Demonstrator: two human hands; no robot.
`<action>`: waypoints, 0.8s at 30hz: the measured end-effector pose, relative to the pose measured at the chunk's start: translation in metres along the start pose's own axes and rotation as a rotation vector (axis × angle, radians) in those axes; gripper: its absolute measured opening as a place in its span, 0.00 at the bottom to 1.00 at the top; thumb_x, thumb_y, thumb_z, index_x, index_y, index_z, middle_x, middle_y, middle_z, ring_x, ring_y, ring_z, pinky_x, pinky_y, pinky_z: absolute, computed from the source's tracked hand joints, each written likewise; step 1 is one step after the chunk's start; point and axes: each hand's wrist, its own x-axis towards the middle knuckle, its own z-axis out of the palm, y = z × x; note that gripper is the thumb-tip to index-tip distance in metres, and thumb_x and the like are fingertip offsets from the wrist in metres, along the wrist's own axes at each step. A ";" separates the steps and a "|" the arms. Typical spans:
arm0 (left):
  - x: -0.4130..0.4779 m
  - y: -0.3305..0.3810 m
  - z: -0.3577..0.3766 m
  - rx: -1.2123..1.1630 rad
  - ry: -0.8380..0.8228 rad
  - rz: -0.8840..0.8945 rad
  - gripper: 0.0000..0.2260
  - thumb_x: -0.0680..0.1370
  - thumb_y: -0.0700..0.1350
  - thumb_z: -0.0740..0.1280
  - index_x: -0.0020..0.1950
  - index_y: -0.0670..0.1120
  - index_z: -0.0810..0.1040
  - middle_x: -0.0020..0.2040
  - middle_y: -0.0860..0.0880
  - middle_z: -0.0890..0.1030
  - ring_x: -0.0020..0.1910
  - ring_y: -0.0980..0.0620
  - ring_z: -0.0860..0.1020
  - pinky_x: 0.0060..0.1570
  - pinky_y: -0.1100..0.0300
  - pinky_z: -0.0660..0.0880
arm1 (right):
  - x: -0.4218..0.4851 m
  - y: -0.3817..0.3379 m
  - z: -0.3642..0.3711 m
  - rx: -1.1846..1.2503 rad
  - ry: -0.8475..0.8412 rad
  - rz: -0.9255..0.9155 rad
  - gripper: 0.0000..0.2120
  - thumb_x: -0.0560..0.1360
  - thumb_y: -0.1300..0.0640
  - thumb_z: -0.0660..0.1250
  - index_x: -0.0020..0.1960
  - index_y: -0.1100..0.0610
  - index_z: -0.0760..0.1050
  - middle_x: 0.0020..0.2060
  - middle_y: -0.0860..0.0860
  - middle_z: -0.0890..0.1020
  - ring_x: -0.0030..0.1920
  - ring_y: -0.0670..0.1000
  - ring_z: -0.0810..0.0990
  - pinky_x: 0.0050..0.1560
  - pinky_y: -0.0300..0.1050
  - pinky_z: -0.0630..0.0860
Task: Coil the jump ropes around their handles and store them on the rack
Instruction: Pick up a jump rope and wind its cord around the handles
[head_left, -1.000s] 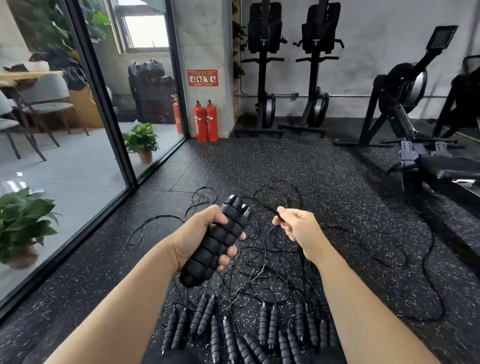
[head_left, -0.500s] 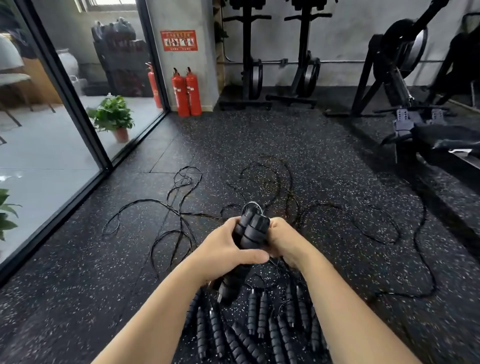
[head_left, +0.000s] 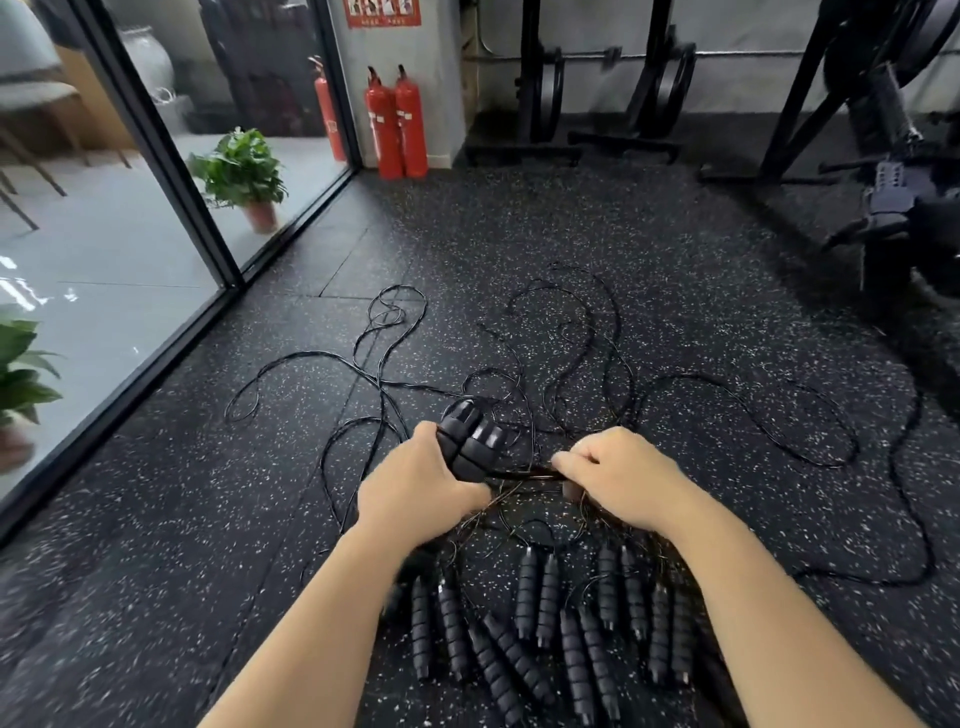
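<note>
Left hand (head_left: 415, 486) grips the paired handles (head_left: 470, 441) at frame centre; your right hand (head_left: 621, 478) pinches the cord (head_left: 519, 474) just beside them. You're mid-wrap (judging by taut cord): next, carry it round the handles, keeping tension.

Black ribbed handles (head_left: 540, 597) and black cords (head_left: 597, 332) lie on black white-speckled flooring (head_left: 675, 249); fire extinguishers (head_left: 397, 122) are red.

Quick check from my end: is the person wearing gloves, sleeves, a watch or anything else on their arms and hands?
Nothing that shows. The left hand and right hand are bare, with no gloves, rings or tape on the visible fingers. Both forearms are bare to the frame's bottom edge: no sleeves, watch, wristband or markings.
</note>
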 end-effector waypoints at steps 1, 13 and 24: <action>0.002 -0.002 -0.002 0.069 0.020 -0.010 0.23 0.65 0.58 0.74 0.53 0.51 0.69 0.46 0.54 0.79 0.46 0.49 0.78 0.45 0.55 0.73 | -0.002 -0.004 -0.002 -0.048 0.037 -0.010 0.21 0.80 0.45 0.59 0.37 0.57 0.78 0.22 0.45 0.70 0.26 0.47 0.69 0.37 0.44 0.70; 0.001 -0.004 0.005 0.648 0.166 0.192 0.17 0.73 0.51 0.69 0.53 0.50 0.64 0.44 0.52 0.74 0.43 0.46 0.78 0.34 0.57 0.62 | -0.029 -0.055 -0.011 -0.517 0.182 -0.331 0.18 0.79 0.42 0.57 0.44 0.51 0.79 0.40 0.46 0.81 0.43 0.50 0.78 0.43 0.44 0.73; -0.022 0.004 -0.007 0.659 0.011 0.791 0.20 0.76 0.57 0.64 0.66 0.57 0.65 0.52 0.56 0.75 0.55 0.52 0.76 0.54 0.54 0.69 | -0.006 -0.031 -0.008 0.057 0.040 -0.333 0.19 0.73 0.41 0.69 0.33 0.55 0.76 0.23 0.44 0.71 0.25 0.43 0.67 0.32 0.41 0.67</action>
